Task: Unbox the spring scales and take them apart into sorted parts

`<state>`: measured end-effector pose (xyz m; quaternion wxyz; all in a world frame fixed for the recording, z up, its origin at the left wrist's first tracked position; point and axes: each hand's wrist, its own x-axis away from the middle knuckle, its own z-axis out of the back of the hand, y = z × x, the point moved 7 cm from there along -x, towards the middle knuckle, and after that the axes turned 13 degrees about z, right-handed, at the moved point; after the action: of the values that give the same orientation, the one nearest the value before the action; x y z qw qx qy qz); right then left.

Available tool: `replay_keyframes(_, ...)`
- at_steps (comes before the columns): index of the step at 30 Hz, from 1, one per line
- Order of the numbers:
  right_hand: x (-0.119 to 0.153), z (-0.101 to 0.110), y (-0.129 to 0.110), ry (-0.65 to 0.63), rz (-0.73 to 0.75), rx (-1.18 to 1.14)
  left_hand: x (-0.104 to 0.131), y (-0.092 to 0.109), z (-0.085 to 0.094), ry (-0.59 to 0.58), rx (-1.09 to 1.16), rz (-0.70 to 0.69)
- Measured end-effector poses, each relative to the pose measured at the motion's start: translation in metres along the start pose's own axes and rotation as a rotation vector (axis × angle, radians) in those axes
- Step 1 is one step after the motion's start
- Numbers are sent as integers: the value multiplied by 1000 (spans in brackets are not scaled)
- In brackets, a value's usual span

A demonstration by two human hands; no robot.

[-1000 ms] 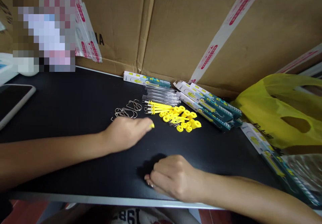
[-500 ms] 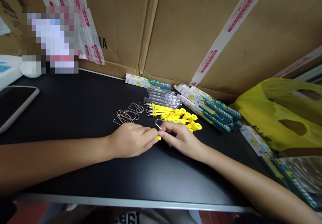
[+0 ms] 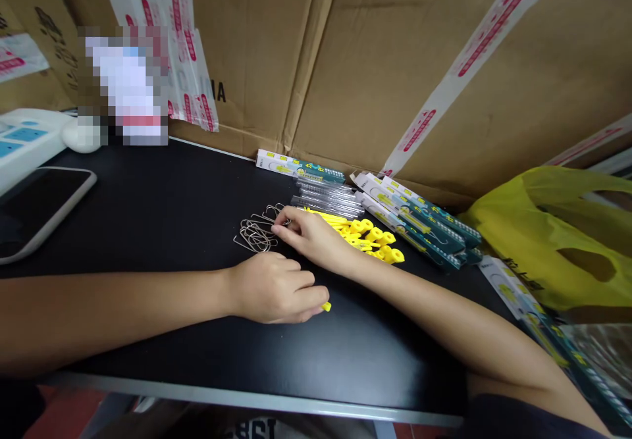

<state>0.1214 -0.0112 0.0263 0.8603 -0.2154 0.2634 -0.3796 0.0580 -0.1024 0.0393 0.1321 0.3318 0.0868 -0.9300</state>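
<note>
My left hand (image 3: 276,289) is closed on a small yellow plastic piece (image 3: 326,307), whose tip pokes out past the fingers. Farther back, my right hand (image 3: 311,236) reaches over the right edge of a heap of bent metal hooks (image 3: 254,235), thumb and index finger pinched together. Whether a hook is between those fingertips is too small to tell. Several yellow parts (image 3: 390,255) lie just right of my right hand, partly hidden by it. Clear ribbed tubes (image 3: 328,197) lie behind them.
Printed narrow boxes (image 3: 419,212) are stacked at the right back, beside a yellow plastic bag (image 3: 543,228). A phone (image 3: 44,208) and a white device (image 3: 29,133) lie at the left. Large cardboard (image 3: 395,64) stands behind the black table (image 3: 162,228).
My right hand has left my left hand and moved back and left to the hooks. The hook it held near the yellow piece no longer shows there. The view has shifted slightly.
</note>
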Motion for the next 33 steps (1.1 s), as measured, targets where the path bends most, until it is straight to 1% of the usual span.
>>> replay_keyframes(3,12,7,-3,38,-29,-105,1,3,0,4,-19,-31)
replay_keyframes(7,43,10,-9,40,-114,-290,0,3,2,38,-72,-37)
replay_keyframes(9,62,11,-13,47,-132,-294,-2,1,2,41,-92,-13)
replay_keyframes(11,79,10,-18,35,-106,-250,-3,0,2,33,-103,9)
replay_keyframes(14,96,9,-21,24,-106,-231,-4,-1,2,22,-101,25)
replay_keyframes(16,101,7,-21,8,-115,-232,-4,-4,0,1,-96,60)
replay_keyframes(20,100,4,-28,-33,-64,-227,-1,-12,-7,-62,-53,154)
replay_keyframes(23,99,3,-29,-19,-67,-254,0,-13,-9,-58,-18,167)
replay_keyframes(25,100,4,-27,23,-98,-311,0,-13,-9,-47,-12,168)
replay_keyframes(29,102,10,-14,175,-172,-478,-3,-15,-5,-44,18,187)
replay_keyframes(33,104,17,4,324,-271,-587,-3,-22,-2,-61,58,269)
